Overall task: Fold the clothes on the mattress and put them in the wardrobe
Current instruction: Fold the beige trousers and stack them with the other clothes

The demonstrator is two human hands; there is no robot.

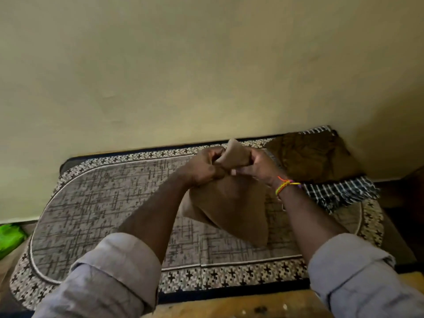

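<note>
Head-worn wide-angle view, looking forward and down from close above the mattress (pixel 96 203). Faces the far wall (pixel 183 65). Both forearms reaching in from the near edge. Strong bending at the edges.

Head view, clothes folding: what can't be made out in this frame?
- Wardrobe: none appears in the head view.
- Tan garment: bunched between the left hand and right hand, so its type is unclear; the fingers cover its top edge.
- Dark brown cloth and checked cloth: crumpled and overlapping, types unclear.
- Green item: cut off by the left edge.
- Mattress: near edge hidden by sleeves.
</note>
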